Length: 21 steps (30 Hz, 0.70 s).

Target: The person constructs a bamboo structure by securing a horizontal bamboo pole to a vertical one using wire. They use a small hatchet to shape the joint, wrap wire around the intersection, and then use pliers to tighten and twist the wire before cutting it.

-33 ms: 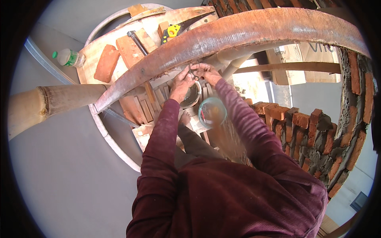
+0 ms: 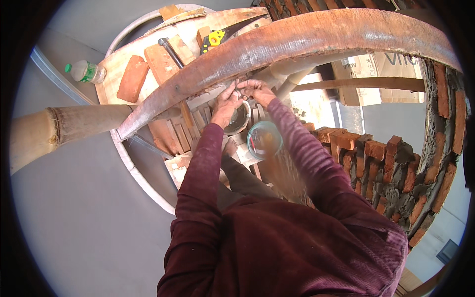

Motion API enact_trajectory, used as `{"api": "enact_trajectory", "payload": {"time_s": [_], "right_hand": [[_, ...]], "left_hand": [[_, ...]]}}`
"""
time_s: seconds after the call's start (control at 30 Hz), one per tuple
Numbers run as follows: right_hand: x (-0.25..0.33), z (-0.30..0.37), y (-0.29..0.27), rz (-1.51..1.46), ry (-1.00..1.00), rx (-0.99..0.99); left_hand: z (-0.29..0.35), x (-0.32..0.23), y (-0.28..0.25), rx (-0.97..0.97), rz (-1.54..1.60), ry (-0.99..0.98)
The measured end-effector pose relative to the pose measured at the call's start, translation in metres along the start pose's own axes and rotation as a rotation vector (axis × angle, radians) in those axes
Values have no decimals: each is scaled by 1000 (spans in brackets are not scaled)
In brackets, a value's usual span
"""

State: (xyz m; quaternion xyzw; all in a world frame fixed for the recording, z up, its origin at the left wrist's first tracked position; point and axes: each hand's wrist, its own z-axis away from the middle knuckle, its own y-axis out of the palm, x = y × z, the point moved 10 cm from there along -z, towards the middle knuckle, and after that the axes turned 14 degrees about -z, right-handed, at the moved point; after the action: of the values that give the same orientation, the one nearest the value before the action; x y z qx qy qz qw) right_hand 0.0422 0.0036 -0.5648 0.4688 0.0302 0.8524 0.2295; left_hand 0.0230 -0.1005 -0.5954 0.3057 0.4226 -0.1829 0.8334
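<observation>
Your left hand (image 2: 226,105) and right hand (image 2: 257,91) meet fingertip to fingertip just under the rusty curved beam (image 2: 297,42), pinching something thin between them; what it is cannot be told at this size. The beam's lower edge sits right above your knuckles, leaving little room upward. It runs from 8 o'clock up and over to 2 o'clock. Directly below your hands is a dark round pan (image 2: 238,119), open room toward 6 o'clock. At 10 o'clock lie a loose brick (image 2: 132,79), a hammer (image 2: 170,52) and a yellow-handled saw (image 2: 225,32) on the wooden platform (image 2: 116,67). A plastic bottle (image 2: 85,72) lies beyond. The brick wall (image 2: 391,168) closes off 3 o'clock.
</observation>
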Motion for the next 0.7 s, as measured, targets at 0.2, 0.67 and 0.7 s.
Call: {"api": "enact_trajectory", "payload": {"time_s": [0.2,0.67,0.7], "right_hand": [[-12,-7,5,170,-49,146],[29,47,-14,542,-316,56],[25,52,-19,521,-293,17]], "left_hand": [[2,-3,0,48,-31,44],[-9,27,-23,-261,-36,-26],[-12,27,-16,-277,-14,-23]]}}
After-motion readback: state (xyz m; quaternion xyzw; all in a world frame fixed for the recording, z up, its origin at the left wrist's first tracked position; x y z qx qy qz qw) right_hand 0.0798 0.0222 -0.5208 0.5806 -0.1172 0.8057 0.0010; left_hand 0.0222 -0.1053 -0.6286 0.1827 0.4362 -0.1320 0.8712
